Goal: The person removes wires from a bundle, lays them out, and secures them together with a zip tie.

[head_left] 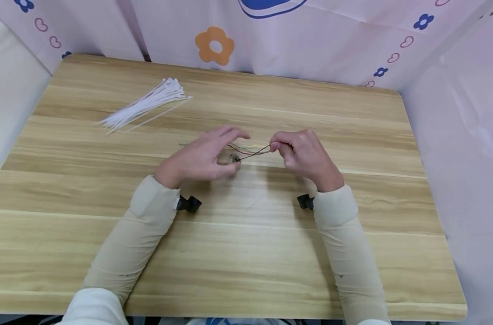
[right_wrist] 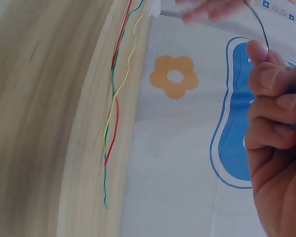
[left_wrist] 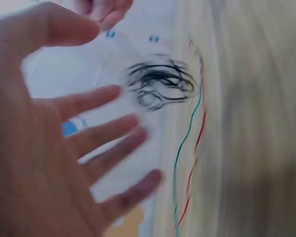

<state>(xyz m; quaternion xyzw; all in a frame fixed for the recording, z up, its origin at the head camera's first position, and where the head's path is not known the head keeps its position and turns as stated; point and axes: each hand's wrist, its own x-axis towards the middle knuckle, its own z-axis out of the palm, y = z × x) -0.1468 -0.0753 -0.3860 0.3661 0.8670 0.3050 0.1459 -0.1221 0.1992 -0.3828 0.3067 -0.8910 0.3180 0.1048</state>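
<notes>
My right hand (head_left: 305,151) pinches a thin black wire (head_left: 254,154) between thumb and curled fingers. The wire runs left to a small black tangle of wire (head_left: 235,157), which looks blurred in the left wrist view (left_wrist: 160,81). Around that tangle my left hand (head_left: 199,155) is spread, thumb apart from the fingers. No grip on the tangle shows in the left wrist view. Beyond the hands, a red wire (right_wrist: 117,121), a green wire (right_wrist: 105,185) and a yellow wire (right_wrist: 131,59) lie loosely crossed on the table.
A bundle of white cable ties (head_left: 146,106) lies at the back left of the wooden table (head_left: 246,262). Behind the far edge hangs a printed curtain (head_left: 311,49) with flowers and hearts. Pale sheets also stand at both sides.
</notes>
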